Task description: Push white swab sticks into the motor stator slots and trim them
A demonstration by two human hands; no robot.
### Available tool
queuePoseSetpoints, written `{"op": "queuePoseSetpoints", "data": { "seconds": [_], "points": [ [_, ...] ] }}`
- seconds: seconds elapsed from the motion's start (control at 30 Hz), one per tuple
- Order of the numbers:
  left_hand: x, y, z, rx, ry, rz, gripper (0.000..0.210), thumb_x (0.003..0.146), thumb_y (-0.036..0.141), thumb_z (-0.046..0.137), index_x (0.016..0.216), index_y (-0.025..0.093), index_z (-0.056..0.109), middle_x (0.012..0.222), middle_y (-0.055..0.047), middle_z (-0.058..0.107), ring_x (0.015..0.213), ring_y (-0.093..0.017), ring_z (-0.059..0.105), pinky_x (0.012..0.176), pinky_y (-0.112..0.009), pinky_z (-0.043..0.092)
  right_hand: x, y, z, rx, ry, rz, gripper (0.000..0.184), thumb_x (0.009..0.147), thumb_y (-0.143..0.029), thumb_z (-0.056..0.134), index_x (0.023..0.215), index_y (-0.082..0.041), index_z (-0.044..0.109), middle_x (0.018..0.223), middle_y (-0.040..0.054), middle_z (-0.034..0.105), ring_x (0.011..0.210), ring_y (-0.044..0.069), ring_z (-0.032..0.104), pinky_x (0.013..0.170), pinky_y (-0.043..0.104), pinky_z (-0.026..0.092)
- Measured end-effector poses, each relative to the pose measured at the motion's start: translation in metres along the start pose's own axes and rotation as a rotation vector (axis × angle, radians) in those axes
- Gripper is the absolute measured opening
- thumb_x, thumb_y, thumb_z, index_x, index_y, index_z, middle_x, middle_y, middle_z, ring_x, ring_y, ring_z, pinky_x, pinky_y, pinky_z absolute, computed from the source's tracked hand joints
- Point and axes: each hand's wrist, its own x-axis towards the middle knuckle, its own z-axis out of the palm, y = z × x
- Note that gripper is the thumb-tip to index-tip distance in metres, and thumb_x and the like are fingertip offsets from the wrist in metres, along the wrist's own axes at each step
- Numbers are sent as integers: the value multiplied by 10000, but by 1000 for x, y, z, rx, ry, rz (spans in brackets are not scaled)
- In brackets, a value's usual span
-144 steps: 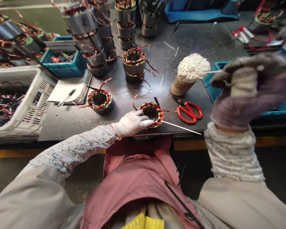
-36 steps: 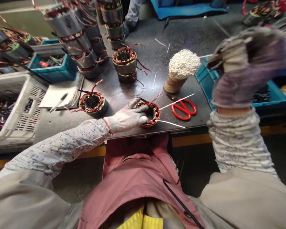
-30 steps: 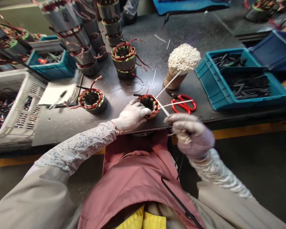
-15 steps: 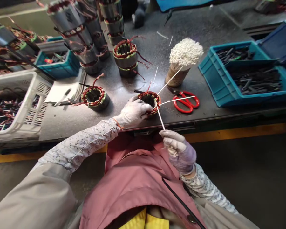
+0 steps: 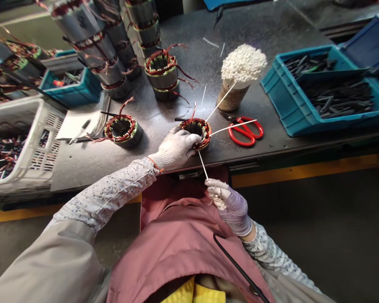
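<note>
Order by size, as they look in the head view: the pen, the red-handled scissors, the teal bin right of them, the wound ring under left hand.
1. Teal bin
2. Wound ring, red-handled scissors: too alike to rank
3. Pen

Copper-wound ring, bore upward, white cords projecting

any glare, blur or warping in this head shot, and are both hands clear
Head view, centre: glare whitens the tabletop behind the held wire-wound ring; left hand and right hand look fairly sharp. Head view, upper left: stacked rings look soft and stretched.
</note>
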Motion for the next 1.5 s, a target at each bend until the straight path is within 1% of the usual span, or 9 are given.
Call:
{"op": "queuePoseSetpoints", "data": {
  "seconds": [0.17, 0.37, 0.8, 0.97, 1.13, 1.23, 1.3, 1.4, 1.5],
  "points": [
    [0, 0, 0, 20, 2, 0, 393, 849, 290, 660, 1232, 202, 636, 1116, -91, 694, 1072, -263, 616, 1073, -422, 381, 10, -7, 2, 2, 9, 39, 290, 907, -74, 555, 1134, -236, 634, 1143, 51, 715, 1005, 142, 711, 810, 225, 626],
    [0, 0, -2, 17, 2, 6, 377, 859, 305, 648, 1224, 210, 634, 1120, -82, 695, 1080, -262, 617, 1073, -418, 380, 7, -19, -6, 18, 21, 113, 265, 899, -84, 579, 1104, -239, 642, 1140, 47, 715, 1011, 146, 707, 865, 255, 617],
    [0, -1, 0, 33, 2, 10, 410, 855, 279, 635, 1258, 203, 617, 1156, -89, 686, 1118, -261, 609, 1103, -419, 359, 17, -17, 1, 33, 90, 170, 243, 890, -92, 589, 1070, -230, 673, 1087, 37, 734, 988, 141, 711, 866, 242, 605],
    [-2, -3, 0, 5, 23, 10, 449, 856, 280, 619, 1297, 199, 591, 1198, -98, 674, 1140, -262, 606, 1122, -442, 348, 40, -1, 25, 67, 183, 137, 187, 908, -137, 563, 1025, -222, 681, 1047, 43, 742, 952, 144, 717, 848, 252, 610],
    [-9, -4, 10, -143, 135, -85, 515, 883, 265, 567, 1377, 137, 499, 1332, -138, 610, 1252, -277, 550, 1167, -516, 281, 74, 31, 52, 58, 314, 63, 132, 919, -235, 565, 945, -214, 693, 990, 57, 751, 918, 159, 721, 840, 291, 612],
    [-13, -5, 25, -283, 285, -156, 455, 917, 259, 539, 1354, 136, 512, 1275, -127, 658, 1216, -238, 589, 1158, -493, 311, 76, 35, 54, 118, 347, 112, 105, 903, -246, 604, 953, -213, 690, 923, 42, 755, 846, 155, 727, 781, 282, 619],
    [-13, -5, 33, -311, 373, -129, 362, 929, 261, 545, 1277, 171, 586, 1205, -101, 702, 1162, -212, 631, 1157, -480, 312, 74, 29, 49, 140, 360, 139, 71, 884, -239, 636, 924, -211, 689, 904, 38, 746, 827, 153, 721, 757, 277, 615],
    [-12, -6, 39, -249, 415, -16, 194, 937, 279, 560, 1061, 263, 708, 1056, -36, 760, 1071, -196, 685, 1169, -509, 268, 77, 15, 35, 101, 314, 141, 28, 852, -233, 681, 843, -209, 692, 890, 40, 712, 807, 149, 695, 728, 270, 597],
    [-11, -8, 41, -238, 457, 54, 182, 942, 276, 551, 966, 286, 731, 933, -7, 779, 1009, -184, 711, 1141, -499, 312, 88, 9, 27, 8, 192, 96, 42, 848, -222, 685, 810, -206, 691, 835, 34, 688, 765, 139, 668, 705, 259, 573]
  ]
}}
